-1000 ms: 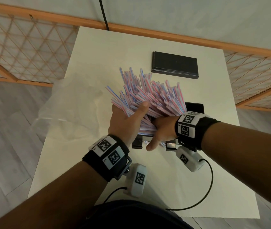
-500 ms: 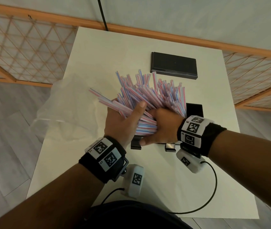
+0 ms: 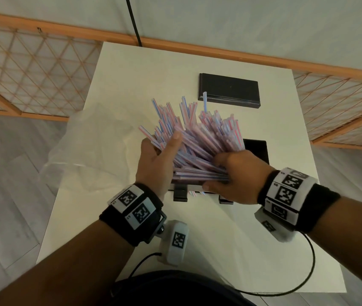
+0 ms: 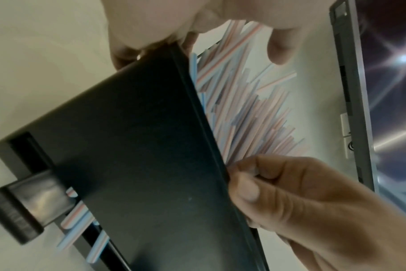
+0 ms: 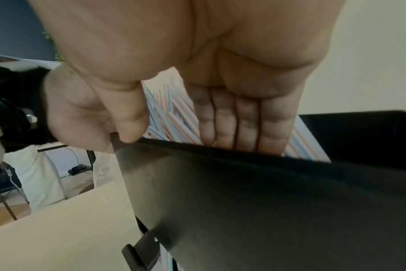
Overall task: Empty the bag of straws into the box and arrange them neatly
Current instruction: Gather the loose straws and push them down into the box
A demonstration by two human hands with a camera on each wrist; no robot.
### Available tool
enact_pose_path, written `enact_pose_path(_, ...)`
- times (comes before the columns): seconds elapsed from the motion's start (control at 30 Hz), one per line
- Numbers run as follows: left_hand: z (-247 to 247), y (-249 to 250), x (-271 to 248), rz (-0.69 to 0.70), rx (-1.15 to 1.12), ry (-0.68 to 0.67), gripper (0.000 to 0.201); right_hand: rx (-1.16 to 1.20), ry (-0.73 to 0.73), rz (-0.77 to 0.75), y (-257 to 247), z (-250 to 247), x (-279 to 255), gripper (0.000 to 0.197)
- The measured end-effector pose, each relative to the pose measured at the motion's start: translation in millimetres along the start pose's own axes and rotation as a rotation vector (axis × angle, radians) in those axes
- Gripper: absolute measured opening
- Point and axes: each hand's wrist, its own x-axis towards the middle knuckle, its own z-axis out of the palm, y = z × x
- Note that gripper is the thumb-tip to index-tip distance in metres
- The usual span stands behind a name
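Observation:
A thick bundle of pink-and-blue striped straws (image 3: 200, 140) fans up and away from me over the black box (image 3: 256, 149), which is mostly hidden beneath it. My left hand (image 3: 161, 149) grips the bundle's left side, thumb laid across the top. At the near ends my right hand (image 3: 231, 171) holds the straws, thumb underneath. The right wrist view has its fingers (image 5: 239, 124) pressing straws (image 5: 172, 113) down behind the box wall (image 5: 267, 201). A few straws (image 4: 74, 216) poke out near the box's front clip (image 4: 23, 201). The empty clear bag (image 3: 91, 151) lies to the left.
The black box lid (image 3: 228, 89) lies flat at the far side of the white table (image 3: 220, 250). A black cable (image 3: 308, 272) loops over the table's near right corner. Wooden lattice screens (image 3: 32, 74) stand on both sides.
The splayed straws on the left have been drawn into a tighter fan. My right hand has slid a little right along the near ends, and the left thumb sits higher on the bundle.

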Motion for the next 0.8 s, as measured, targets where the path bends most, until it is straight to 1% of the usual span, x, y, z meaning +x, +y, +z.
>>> enact_pose_path(0.03,0,2,0,-0.028,-0.029,0.004,0.109,0.005,0.032,-0.023,-1,-1,-3,0.046)
enact_pose_path(0.07,0,2,-1,-0.036,-0.037,0.002,0.113,0.017,0.041,-0.043,-2,-1,-5,0.042)
enact_pose_path(0.1,1,1,-2,-0.031,-0.030,0.000,0.111,0.034,0.024,-0.060,-4,1,-6,0.040)
enact_pose_path(0.2,4,1,-7,-0.027,-0.030,-0.048,0.068,0.012,-0.087,-0.056,-7,11,0,0.040)
enact_pose_path(0.23,5,0,-7,-0.032,-0.039,-0.056,0.064,-0.014,-0.106,-0.033,-7,15,3,0.041)
enact_pose_path(0.27,6,-1,-7,-0.034,-0.046,-0.052,0.068,-0.039,-0.119,0.003,-6,17,5,0.045)
enact_pose_path(0.33,7,-1,-8,-0.040,-0.059,-0.054,0.088,-0.050,-0.137,0.052,-6,19,8,0.052)
enact_pose_path(0.37,7,-1,-7,-0.035,-0.058,-0.055,0.090,-0.046,-0.144,0.060,-7,20,10,0.056)
enact_pose_path(0.43,7,0,-8,-0.024,-0.052,-0.059,0.068,-0.051,-0.173,0.077,-12,22,14,0.061)
enact_pose_path(0.47,7,-1,-7,-0.029,-0.034,-0.058,0.062,-0.057,-0.195,0.084,-14,22,16,0.063)
enact_pose_path(0.5,8,-2,-6,-0.034,-0.019,-0.059,0.060,-0.051,-0.214,0.088,-16,22,20,0.064)
enact_pose_path(0.63,7,-7,-5,-0.019,-0.018,-0.076,0.064,0.014,-0.253,0.117,-17,19,34,0.052)
enact_pose_path(0.8,7,-3,-7,-0.022,-0.061,-0.056,0.061,0.092,-0.319,0.113,-15,15,41,0.067)
